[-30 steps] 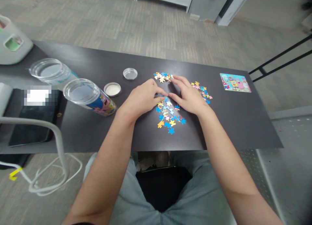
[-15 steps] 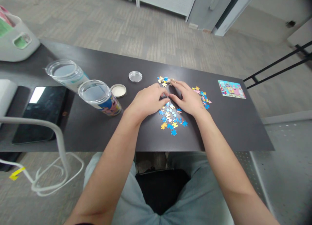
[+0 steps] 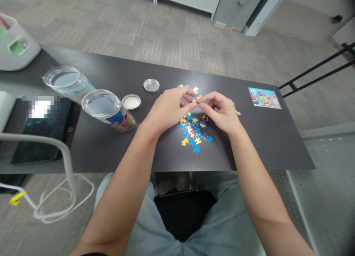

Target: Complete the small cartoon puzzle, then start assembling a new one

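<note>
Above the dark table, my left hand [image 3: 172,106] and my right hand [image 3: 223,111] meet at their fingertips. Both are closed in a pinch on a small pale jigsaw puzzle piece [image 3: 199,98], its printed side not readable. Just below my hands lies a loose heap of jigsaw pieces [image 3: 191,132], mostly blue and yellow with some pink and red. More pieces [image 3: 195,90] are at the far side of my fingers, and my left hand covers some of them. A few others [image 3: 237,111] show beyond my right hand, which hides part of that group.
Two clear-topped printed canisters [image 3: 109,110] stand on the left, with a clear lid [image 3: 151,85] and a pale round lid [image 3: 131,102] nearby. A colourful picture card [image 3: 264,98] lies at the right. A black tablet [image 3: 41,134] and a white bin [image 3: 19,43] occupy the far left.
My hands have lifted from the table and their fingertips have come together around a piece. Pieces at the far side are more exposed. The view has shifted slightly.
</note>
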### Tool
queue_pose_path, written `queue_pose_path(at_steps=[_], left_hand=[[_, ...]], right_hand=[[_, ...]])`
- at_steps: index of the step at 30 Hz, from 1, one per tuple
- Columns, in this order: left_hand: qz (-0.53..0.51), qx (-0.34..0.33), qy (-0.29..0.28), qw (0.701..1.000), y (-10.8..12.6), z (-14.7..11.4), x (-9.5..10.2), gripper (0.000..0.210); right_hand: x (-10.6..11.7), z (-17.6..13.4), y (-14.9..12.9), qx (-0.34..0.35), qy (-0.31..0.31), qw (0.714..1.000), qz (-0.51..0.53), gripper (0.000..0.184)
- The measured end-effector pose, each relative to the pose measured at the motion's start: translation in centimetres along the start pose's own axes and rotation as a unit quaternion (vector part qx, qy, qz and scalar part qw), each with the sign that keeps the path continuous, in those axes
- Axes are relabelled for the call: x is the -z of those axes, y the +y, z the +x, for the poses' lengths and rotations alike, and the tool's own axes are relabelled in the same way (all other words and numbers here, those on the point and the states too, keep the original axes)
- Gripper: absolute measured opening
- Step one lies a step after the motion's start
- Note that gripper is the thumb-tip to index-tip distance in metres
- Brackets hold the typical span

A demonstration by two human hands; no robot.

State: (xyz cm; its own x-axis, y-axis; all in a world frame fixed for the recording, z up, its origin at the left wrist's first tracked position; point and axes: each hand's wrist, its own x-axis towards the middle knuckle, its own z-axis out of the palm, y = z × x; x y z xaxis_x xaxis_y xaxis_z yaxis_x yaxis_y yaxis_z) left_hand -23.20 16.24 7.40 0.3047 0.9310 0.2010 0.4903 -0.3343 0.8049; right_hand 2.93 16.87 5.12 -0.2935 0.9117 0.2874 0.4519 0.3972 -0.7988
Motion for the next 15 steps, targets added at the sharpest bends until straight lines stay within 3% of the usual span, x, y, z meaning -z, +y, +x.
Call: queue_pose_path(at_steps=[6,15], left_hand=[[-0.03,-0.014,-0.006,0.999,0.6,0.1,0.0,0.01],[0.013,0.01,0.039,0.999,0.3,-0.2,0.2,0.012]], right_hand=[[-0.1,0.0,-0.3,0.001,-0.005,1.0,0.026,0.052],[-0.1,0.3,0.7,-0.02,0.069,0.997,0.03,0.05]])
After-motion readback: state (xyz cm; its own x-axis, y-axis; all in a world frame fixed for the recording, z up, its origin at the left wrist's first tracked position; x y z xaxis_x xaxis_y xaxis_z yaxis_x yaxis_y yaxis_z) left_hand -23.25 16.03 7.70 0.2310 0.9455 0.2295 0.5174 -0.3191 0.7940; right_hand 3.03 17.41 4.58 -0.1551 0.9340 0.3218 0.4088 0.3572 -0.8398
